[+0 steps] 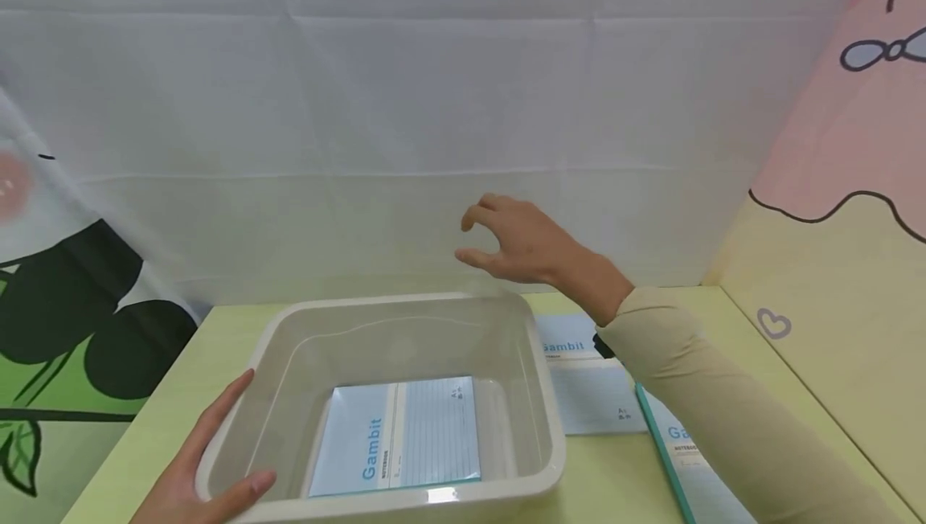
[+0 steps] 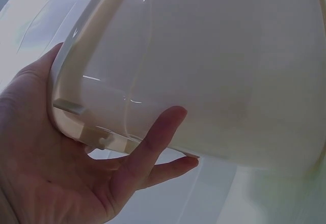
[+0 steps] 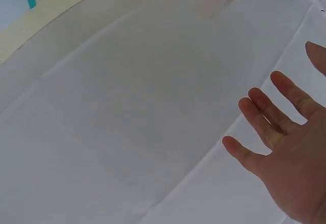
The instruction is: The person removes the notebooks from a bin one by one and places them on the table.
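Note:
A pale plastic basin [image 1: 401, 311] stands on the table, and a light-blue notebook [image 1: 434, 435] marked "Gambit" lies face up on its floor. At the basin's near left corner, my left hand [image 1: 191, 460] grips the rim. In the left wrist view, that hand [image 2: 76, 173] has fingers along the basin's outer wall [image 2: 214, 71]. My right hand [image 1: 524, 241] hovers above the basin's far right corner, thumb and fingers apart, holding nothing. The right wrist view also shows this hand [image 3: 290, 152] with spread fingers in front of white cloth.
To the right of the basin lies another Gambit notebook [image 1: 596, 395]. A further notebook [image 1: 694, 468] with a teal edge is partly hidden beneath my right sleeve [image 1: 712, 383]. White cloth [image 1: 434, 106] hangs behind the yellow-green table [image 1: 155, 419]; printed cloth hangs at both sides.

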`<state>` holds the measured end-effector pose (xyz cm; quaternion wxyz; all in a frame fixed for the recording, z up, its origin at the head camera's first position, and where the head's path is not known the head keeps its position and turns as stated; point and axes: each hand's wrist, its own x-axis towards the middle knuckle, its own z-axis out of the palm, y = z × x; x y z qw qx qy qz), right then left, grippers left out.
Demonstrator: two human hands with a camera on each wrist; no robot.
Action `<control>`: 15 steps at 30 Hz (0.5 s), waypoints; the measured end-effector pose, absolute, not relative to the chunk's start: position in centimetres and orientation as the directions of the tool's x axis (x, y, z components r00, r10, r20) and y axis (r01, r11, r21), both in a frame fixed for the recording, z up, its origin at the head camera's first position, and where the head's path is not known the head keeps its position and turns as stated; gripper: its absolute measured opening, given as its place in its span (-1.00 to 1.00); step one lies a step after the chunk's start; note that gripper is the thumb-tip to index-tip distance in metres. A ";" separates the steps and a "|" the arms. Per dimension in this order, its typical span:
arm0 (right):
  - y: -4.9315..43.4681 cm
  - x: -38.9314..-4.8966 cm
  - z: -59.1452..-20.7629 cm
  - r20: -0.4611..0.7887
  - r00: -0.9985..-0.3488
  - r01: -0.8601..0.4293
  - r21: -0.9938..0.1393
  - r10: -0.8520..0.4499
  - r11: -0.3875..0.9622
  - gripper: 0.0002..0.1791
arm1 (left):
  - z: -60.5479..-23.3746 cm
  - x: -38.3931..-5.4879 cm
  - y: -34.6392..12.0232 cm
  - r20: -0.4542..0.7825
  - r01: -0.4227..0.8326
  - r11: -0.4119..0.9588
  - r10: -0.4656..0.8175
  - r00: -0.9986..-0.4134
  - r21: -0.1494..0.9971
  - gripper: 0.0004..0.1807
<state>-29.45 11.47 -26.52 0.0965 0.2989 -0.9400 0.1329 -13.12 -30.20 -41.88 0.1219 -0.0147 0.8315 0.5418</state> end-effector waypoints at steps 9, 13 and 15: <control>6.6 -27.7 -25.6 0.256 -0.728 -0.677 -0.120 -0.636 0.726 -0.51 | -41.4 -12.9 -29.8 -0.262 -0.202 0.439 0.078 -0.962 0.875 0.12; 4.8 -27.0 -25.2 0.238 -0.700 -0.707 -0.099 -0.673 0.700 -0.49 | -41.4 -12.9 -29.7 -0.259 -0.202 0.419 0.084 -0.962 0.885 0.11; 3.8 -26.7 -25.1 0.233 -0.679 -0.726 -0.077 -0.696 0.683 -0.49 | -41.4 -12.9 -29.8 -0.257 -0.201 0.412 0.085 -0.963 0.889 0.10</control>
